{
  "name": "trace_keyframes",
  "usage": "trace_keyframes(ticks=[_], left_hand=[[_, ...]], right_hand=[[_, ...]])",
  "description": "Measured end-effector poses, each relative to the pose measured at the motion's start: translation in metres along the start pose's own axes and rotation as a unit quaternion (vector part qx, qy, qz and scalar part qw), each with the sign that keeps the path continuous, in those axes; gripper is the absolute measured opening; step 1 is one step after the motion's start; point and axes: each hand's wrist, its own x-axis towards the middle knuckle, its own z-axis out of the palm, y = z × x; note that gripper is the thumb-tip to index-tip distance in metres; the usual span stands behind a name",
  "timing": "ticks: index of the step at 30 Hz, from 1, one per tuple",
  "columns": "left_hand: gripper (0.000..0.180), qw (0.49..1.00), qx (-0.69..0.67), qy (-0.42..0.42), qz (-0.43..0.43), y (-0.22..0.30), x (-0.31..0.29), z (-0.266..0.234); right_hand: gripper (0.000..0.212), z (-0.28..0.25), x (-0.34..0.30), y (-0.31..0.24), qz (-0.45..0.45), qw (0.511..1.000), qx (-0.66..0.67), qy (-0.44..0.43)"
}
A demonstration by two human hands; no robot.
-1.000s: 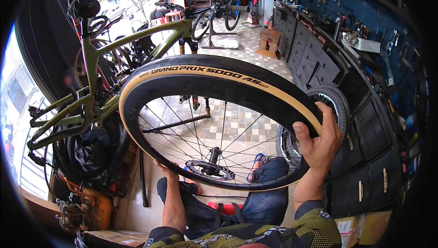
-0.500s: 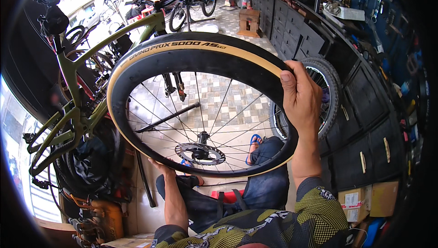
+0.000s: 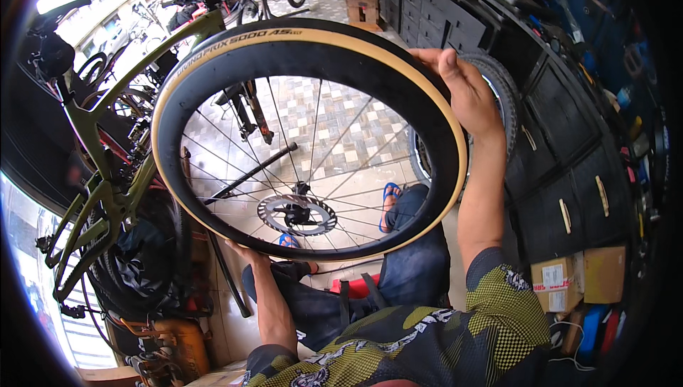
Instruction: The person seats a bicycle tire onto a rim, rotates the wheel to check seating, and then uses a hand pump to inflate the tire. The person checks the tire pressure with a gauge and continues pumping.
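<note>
A bicycle wheel (image 3: pixel 420 127) with a deep black rim, a black and tan tyre, thin spokes and a silver disc rotor (image 3: pixel 265 210) is held up tilted before me. My right hand (image 3: pixel 469 99) rests at the tyre's upper right edge. Its thumb is lifted off the tyre, and the stretched fingers reach over the tread, partly hidden behind it. Down at the wheel's lower left edge, my left hand (image 3: pixel 247 252) supports the tyre from below, with most of its fingers out of sight behind the wheel.
An olive bicycle frame (image 3: pixel 89 127) stands at the left. Black drawer cabinets (image 3: pixel 569 152) line the right, with another knobby-tyred wheel (image 3: pixel 504 92) against them. Cardboard boxes (image 3: pixel 603 277) lie at the lower right. A black stand leg (image 3: pixel 231 280) reaches across the tiled floor.
The wheel has shifted left and up in view and tilted to face me more. My right thumb has come off the tyre, and those fingers have straightened.
</note>
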Motion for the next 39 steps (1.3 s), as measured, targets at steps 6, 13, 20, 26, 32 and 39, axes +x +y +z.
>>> trace_keyframes(ticks=[6, 13, 20, 26, 32, 39], left_hand=[[0.088, 0.995, 0.016, -0.093, -0.018, 0.002, 0.022, -0.028], [0.098, 0.99, -0.032, -0.131, -0.032, 0.003, 0.006, -0.013], [0.085, 0.988, 0.031, -0.103, -0.107, 0.021, 0.023, -0.02], [0.048, 0.962, 0.14, -0.232, -0.026, 0.084, 0.044, 0.013], [0.058, 0.934, 0.167, -0.269, -0.166, 0.128, 0.024, 0.02], [0.06, 0.926, 0.165, -0.225, -0.256, 0.083, 0.05, -0.002]], right_hand=[[0.055, -0.023, 0.007, 0.017, 0.033, 0.999, 0.008, -0.036], [0.044, -0.022, 0.01, 0.025, 0.074, 0.995, 0.037, -0.05], [0.067, -0.03, 0.006, 0.104, 0.002, 0.983, -0.181, 0.01], [0.063, -0.072, 0.037, 0.098, 0.163, 0.982, -0.095, -0.025], [0.033, -0.069, 0.044, 0.047, 0.265, 0.963, 0.04, -0.031], [0.026, -0.077, 0.023, 0.078, 0.372, 0.925, 0.068, -0.021]])
